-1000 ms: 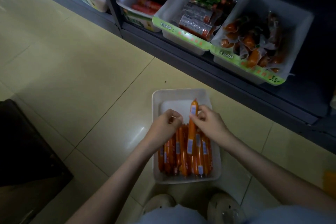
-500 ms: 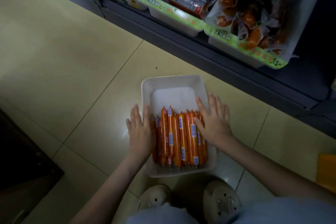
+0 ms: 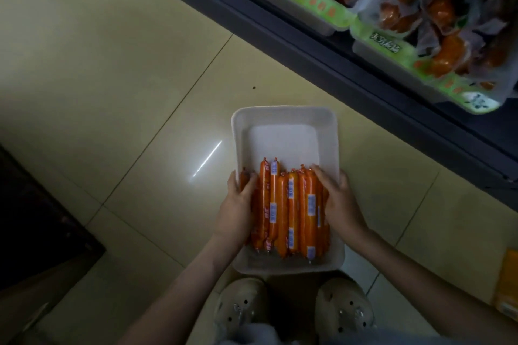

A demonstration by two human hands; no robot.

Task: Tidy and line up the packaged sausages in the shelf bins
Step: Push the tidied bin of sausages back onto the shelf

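Down on the floor (image 3: pixel 112 64), the white bin (image 3: pixel 280 110) sits just beyond my shoes (image 3: pixel 241 309). The orange sausages (image 3: pixel 291 204) lie side by side in its near half. My left grip (image 3: pixel 238 204) presses their left side and my right grip (image 3: pixel 339 202) their right, fingers spread nearly straight, pinching nothing.

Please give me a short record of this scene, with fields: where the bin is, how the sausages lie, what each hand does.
bin: white, on the floor before the shelf
sausages: orange, side by side in the bin's near half
left hand: presses the row's left side
right hand: presses the row's right side
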